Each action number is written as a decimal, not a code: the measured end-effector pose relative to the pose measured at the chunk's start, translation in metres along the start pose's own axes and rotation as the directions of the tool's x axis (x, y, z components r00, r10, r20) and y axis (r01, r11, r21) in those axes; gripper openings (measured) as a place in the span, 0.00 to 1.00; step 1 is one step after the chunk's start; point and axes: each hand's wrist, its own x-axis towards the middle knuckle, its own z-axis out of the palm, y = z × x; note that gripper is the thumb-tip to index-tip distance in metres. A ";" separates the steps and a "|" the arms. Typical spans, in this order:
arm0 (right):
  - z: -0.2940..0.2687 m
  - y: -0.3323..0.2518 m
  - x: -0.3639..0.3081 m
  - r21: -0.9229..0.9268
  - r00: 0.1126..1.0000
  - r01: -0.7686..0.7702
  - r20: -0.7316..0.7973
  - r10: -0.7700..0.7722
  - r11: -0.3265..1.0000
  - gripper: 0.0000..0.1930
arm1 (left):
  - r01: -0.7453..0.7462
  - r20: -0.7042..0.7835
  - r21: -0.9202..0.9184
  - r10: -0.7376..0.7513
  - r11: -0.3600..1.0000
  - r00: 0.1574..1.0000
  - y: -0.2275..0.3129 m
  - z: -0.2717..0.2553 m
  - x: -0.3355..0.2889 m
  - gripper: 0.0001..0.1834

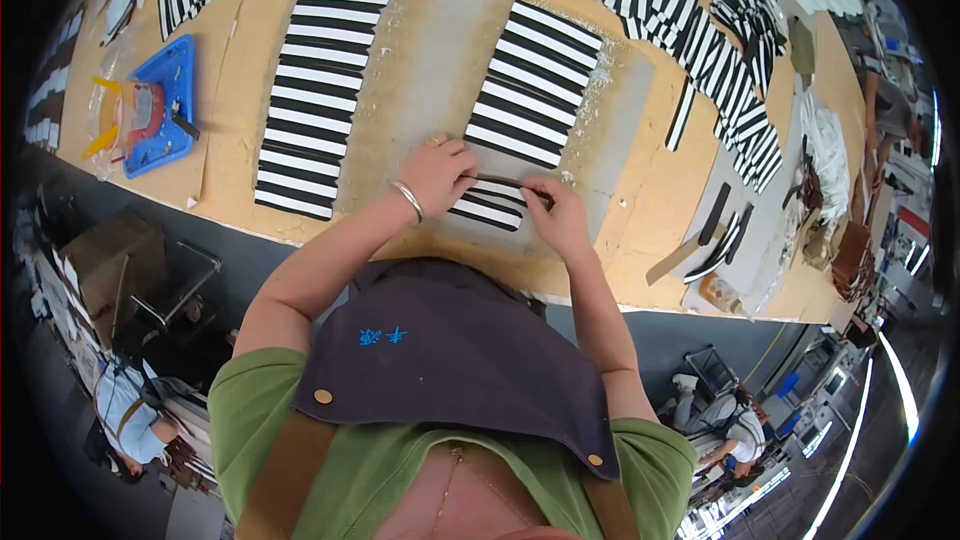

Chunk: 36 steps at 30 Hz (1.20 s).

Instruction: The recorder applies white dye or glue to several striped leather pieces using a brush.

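Step in hand, by my read: laying a dark strip (512, 183) into the right-hand column of black/white strips (530, 90) on the grey sheet (430, 50), worktop (650, 210) beneath. To do it well: keep strip parallel w/ neighbours, even gap, press from centre outward, both ends down flat.

Left hand (437, 175): fingers curled, tips pinched on strip's left end; bracelet at wrist. Right hand (558, 215): closed pinch on strip's right end. Strip sits near column's lower end, just above the last few rows.

Second column of strips (320, 90) to the left, apart. Blue tray (165, 105) far left; loose strip piles (740, 90) upper right.
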 end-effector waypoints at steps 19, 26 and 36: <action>0.013 -0.009 0.015 -0.036 0.878 -0.181 -0.456 0.145 0.983 0.08 | 0.089 -0.332 -0.042 -0.098 0.995 0.938 -0.002 0.011 0.017 0.09; 0.013 -0.016 0.012 -0.263 0.843 -0.152 -0.538 -0.014 0.953 0.11 | 0.108 -0.456 0.083 -0.059 0.991 0.888 0.006 0.004 0.010 0.11; 0.025 -0.024 -0.031 -0.400 0.994 0.095 -0.004 -0.106 0.911 0.12 | 0.022 0.120 0.097 -0.033 0.995 0.992 0.012 -0.010 -0.034 0.13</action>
